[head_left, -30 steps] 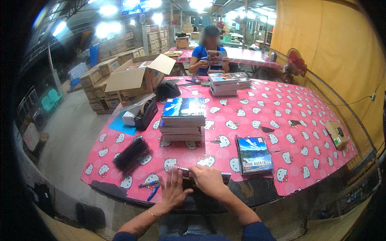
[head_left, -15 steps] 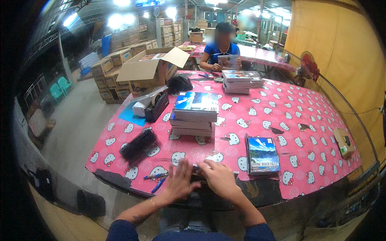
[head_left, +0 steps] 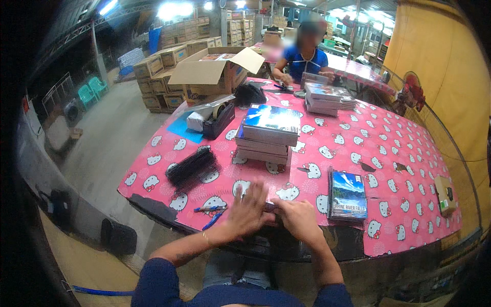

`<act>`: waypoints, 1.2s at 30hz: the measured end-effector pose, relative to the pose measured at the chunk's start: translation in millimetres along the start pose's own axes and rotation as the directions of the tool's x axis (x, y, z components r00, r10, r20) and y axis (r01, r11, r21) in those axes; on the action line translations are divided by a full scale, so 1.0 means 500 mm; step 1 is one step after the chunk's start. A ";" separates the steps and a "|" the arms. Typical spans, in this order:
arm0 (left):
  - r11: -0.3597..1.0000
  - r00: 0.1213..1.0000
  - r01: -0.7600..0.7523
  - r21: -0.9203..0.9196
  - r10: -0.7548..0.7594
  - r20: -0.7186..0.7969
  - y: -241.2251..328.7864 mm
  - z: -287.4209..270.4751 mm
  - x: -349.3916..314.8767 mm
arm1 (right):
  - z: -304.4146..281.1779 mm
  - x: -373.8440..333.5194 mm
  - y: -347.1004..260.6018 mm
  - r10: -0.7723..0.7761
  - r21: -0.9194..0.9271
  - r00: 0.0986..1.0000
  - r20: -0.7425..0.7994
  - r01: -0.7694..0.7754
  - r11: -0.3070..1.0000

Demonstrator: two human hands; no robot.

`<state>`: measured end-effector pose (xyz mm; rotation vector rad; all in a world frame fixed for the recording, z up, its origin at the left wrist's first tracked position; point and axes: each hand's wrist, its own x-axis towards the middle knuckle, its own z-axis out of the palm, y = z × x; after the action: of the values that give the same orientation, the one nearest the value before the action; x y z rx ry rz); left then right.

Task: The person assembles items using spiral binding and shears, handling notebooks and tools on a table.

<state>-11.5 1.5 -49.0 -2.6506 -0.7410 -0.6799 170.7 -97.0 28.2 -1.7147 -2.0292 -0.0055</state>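
My left hand lies flat with its fingers stretched out, against the edge of a dark, thin notebook near the table's front edge. My right hand is closed round that notebook, which shows mostly edge-on and is largely hidden by both hands. A thin black spiral coil runs leftward from my left fingers. Left of that hand lies a blue-handled tool, beside a slim pen-like thing. A bundle of black coils lies farther left. Spiral-bound notebooks are piled to my right.
A tall notebook stack stands mid-table on a pink patterned cover. Behind it are a tape dispenser and an open carton. Across the table a person handles notebooks. A small box sits far right.
The view has shifted, so the table sits farther right in it. My left hand has slid up along the notebook's edge. The person opposite has lowered the notebook and moved a hand aside.
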 end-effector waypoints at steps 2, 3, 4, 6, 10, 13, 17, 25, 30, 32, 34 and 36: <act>0.970 0.997 -0.066 -0.235 0.053 -0.062 0.054 0.009 -0.078 | 0.007 -0.003 0.007 0.005 0.001 1.000 -0.003 -0.005 1.000; 0.935 0.993 -0.102 -0.339 0.074 -0.095 0.063 0.007 -0.098 | 0.015 0.006 0.013 -0.009 0.008 1.000 -0.009 0.009 1.000; 0.937 0.977 -0.055 -0.346 -0.021 -0.213 0.039 0.020 -0.052 | 0.020 0.009 0.014 -0.016 0.016 1.000 -0.002 0.016 1.000; 0.990 0.995 0.067 -0.124 -0.076 -0.063 -0.008 -0.018 0.044 | 0.015 0.012 0.016 -0.028 0.012 1.000 -0.001 0.028 1.000; 0.929 0.996 -0.084 -0.361 0.086 -0.009 0.061 -0.009 -0.087 | -0.002 0.011 -0.010 0.050 -0.004 0.998 0.042 -0.049 0.999; 0.962 0.992 0.099 -0.254 -0.114 -0.049 0.009 -0.029 0.029 | 0.004 0.011 -0.007 0.065 -0.006 0.997 0.051 -0.064 0.998; 0.956 0.996 -0.071 -0.284 0.051 -0.079 0.055 -0.004 -0.083 | -0.042 -0.030 -0.001 0.023 0.019 0.970 -0.240 -0.019 1.000; 0.915 0.862 0.048 -0.401 0.165 0.479 -0.047 -0.157 0.115 | 0.119 -0.090 0.094 0.340 0.896 0.940 0.017 -0.165 0.411; 0.970 0.986 -0.150 -0.191 0.161 0.043 0.066 -0.003 -0.079 | 0.125 -0.079 0.055 0.450 0.942 0.893 -0.016 -0.137 0.305; 0.969 0.978 -0.202 -0.145 0.193 -0.074 0.057 0.009 -0.076 | 0.130 -0.074 0.055 0.445 0.921 0.893 -0.071 -0.112 0.373; 0.994 0.993 0.020 -0.104 -0.032 -0.111 0.007 -0.037 0.050 | 0.132 -0.072 0.059 0.424 0.895 0.898 -0.120 -0.087 0.438; 0.994 0.994 -0.102 -0.029 0.103 0.045 0.005 -0.036 0.022 | 0.127 -0.065 0.041 0.439 0.914 0.896 -0.061 -0.127 0.385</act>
<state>-8.3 -3.6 -28.7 -2.7153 -0.6072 -0.6072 170.8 -103.2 -45.7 -1.1746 -1.0601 0.7712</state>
